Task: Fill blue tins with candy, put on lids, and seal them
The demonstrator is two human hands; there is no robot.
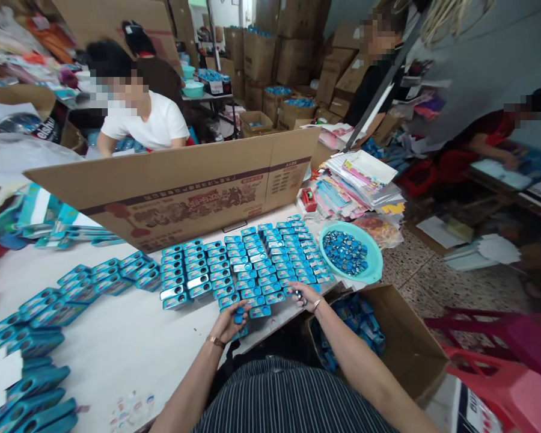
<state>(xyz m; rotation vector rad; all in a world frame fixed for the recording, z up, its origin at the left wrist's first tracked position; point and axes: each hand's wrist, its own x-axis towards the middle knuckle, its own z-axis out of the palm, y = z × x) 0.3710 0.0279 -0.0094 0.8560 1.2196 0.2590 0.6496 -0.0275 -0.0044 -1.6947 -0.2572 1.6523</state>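
Rows of small blue boxes (246, 260) with round openings in their tops stand packed together on the white table. At the near edge of these rows, my left hand (228, 322) has its fingers curled around blue round caps (238, 315). My right hand (306, 296) is at the near right corner of the rows, its fingers pinching a small shiny dark-blue piece (299, 294) whose exact kind is unclear. A turquoise basin (375, 255), beyond my right hand, holds many shiny blue round pieces (345, 251).
A tall cardboard sheet (198, 174) stands behind the boxes. More blue boxes (40, 307) line the table's left side. An open carton (406, 325) with blue items is beside my right forearm. Red stools (500, 385) stand at right. People work across the room.
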